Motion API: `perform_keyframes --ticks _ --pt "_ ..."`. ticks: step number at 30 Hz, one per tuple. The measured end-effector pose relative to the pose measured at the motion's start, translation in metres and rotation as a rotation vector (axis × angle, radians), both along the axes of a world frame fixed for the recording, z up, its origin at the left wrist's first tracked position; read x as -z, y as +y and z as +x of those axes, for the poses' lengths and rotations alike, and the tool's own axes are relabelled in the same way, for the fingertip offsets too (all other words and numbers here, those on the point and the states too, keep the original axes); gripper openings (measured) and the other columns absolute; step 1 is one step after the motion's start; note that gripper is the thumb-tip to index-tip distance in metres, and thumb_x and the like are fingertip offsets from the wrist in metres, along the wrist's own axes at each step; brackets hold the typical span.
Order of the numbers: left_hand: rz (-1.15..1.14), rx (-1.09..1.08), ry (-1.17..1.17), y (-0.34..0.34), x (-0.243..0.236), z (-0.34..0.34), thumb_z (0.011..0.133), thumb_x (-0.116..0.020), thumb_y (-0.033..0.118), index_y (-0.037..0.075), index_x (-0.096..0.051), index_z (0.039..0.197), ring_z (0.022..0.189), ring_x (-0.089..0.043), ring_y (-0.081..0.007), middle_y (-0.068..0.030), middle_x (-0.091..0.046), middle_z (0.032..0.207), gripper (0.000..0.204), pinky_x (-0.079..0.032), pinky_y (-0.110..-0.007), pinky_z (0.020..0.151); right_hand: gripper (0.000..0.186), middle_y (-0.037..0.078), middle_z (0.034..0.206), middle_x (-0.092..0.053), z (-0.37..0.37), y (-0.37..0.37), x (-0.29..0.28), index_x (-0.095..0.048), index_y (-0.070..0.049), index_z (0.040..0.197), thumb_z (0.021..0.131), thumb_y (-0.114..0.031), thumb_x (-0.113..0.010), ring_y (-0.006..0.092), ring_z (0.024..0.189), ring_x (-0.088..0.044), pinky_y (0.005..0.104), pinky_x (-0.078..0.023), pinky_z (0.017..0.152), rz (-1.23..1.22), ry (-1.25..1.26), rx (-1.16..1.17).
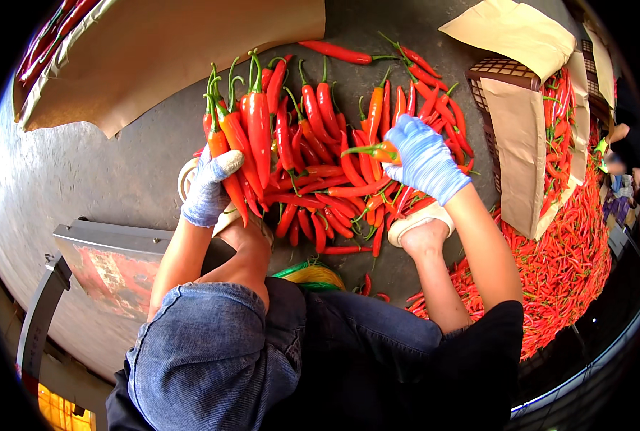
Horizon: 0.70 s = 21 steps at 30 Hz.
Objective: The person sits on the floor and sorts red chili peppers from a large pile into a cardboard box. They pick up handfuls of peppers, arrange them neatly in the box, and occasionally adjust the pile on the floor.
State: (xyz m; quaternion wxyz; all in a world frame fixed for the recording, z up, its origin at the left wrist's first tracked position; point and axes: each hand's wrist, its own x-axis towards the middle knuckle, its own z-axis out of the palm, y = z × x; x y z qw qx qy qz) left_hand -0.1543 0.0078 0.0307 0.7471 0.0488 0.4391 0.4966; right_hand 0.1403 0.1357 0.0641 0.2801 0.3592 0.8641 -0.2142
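My left hand (210, 183), in a blue-and-white knit glove, is closed around a bunch of long chilli peppers (259, 136), mostly red, with green stems upward. My right hand (424, 161), gloved alike, grips an orange-red chilli (376, 151) whose green stem points left. Between and beneath both hands, loose red chillies (348, 191) lie spread on the grey floor between my sandalled feet.
A brown paper sheet (169, 50) lies at upper left. At right stands a paper-lined plastic crate (507, 68) of chillies beside a large chilli heap (550, 287). A metal-framed object (118, 266) is at lower left. Another person's arm (618, 133) shows at far right.
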Motion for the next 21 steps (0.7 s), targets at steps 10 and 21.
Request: perform_keyframes --ticks 10,21 --pt "0.03 0.021 0.005 0.014 -0.012 0.011 0.071 -0.064 0.027 -0.001 -0.039 0.126 0.103 -0.055 -0.0248 -0.015 -0.054 0.113 0.066 -0.044 -0.036 0.091 0.066 0.019 0.111 -0.059 -0.072 0.077 0.088 -0.049 -0.002 0.121 0.067 -0.036 -0.066 0.0322 0.103 -0.057 0.0356 -0.044 0.089 0.04 0.26 0.877" --pt "0.007 -0.021 0.02 0.004 0.0 0.007 0.072 -0.065 0.025 0.0 -0.038 0.127 0.101 -0.056 -0.0245 -0.0142 -0.054 0.113 0.067 -0.047 -0.035 0.088 0.037 0.017 0.107 -0.053 -0.049 0.059 0.033 -0.054 -0.017 0.113 0.076 -0.024 -0.059 0.0335 0.093 -0.058 0.0417 -0.048 0.081 0.197 -0.039 0.123"
